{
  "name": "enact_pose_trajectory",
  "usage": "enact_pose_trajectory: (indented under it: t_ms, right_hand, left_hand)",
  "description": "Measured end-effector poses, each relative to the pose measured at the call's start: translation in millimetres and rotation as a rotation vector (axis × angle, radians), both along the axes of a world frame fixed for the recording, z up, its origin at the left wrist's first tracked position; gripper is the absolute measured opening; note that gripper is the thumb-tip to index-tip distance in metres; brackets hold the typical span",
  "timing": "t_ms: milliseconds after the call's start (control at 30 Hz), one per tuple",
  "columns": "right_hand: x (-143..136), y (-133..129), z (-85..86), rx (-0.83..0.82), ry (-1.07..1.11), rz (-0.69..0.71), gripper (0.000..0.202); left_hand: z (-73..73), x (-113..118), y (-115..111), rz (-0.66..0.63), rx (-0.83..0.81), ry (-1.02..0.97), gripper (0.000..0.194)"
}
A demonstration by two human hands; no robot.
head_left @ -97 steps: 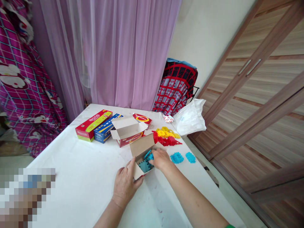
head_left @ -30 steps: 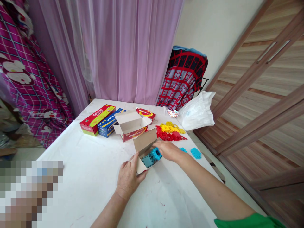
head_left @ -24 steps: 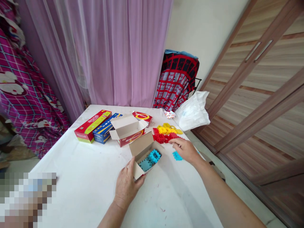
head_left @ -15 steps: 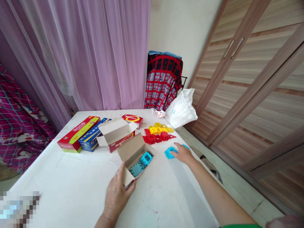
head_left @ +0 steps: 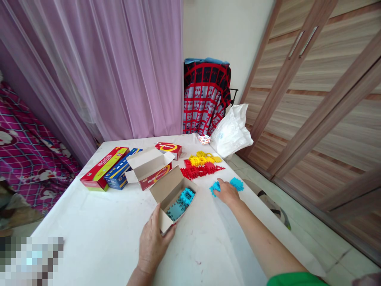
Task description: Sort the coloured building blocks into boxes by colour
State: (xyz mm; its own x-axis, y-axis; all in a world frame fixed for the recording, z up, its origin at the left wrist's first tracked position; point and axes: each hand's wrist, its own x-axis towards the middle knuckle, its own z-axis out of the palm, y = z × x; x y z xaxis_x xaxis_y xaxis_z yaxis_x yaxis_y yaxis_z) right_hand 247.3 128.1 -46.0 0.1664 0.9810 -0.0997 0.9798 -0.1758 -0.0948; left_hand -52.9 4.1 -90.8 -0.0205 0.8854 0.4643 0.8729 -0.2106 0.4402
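At the lower centre of the frame, the person's left hand grips the near end of an open tan-lined cardboard box, thumb and fingers set around its end flap. The box rests on the white-covered table with its long lid flap raised. Inside it lie linked blue-green notched plastic pieces.

Right of centre, the right hand reaches down with curved fingers onto a bright blue notched plastic cluster on the table; whether the fingers have closed on it cannot be told. A second flat blue plastic piece lies just beside that hand, towards the right.

Above these, red notched plastic pieces lie in front of yellow notched plastic pieces. In the middle, behind the held box, stands an open red-and-white carton, with a small red carton beyond it. To its left are a long blue carton and a long red-and-green carton. A crumpled white plastic bag sits at the table's far right corner.
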Motion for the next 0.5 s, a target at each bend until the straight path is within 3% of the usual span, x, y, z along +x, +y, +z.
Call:
enact_pose_trajectory:
  t_ms: [267,400,500]
  right_hand:
    - [6,1,13.5,0.048,0.06,-0.043,0.058]
    - [0,-6,37.3,0.107,0.219,-0.041,0.057]
    - [-18,-21,62.5,0.219,0.415,0.057,0.056]
  left_hand:
    - [-4.7,0,0,-0.012,0.03,0.012,0.076]
    - [-4.4,1,0,-0.005,0.031,0.018,0.078]
    - [-5.9,1,1,0.003,0.042,0.028,0.079]
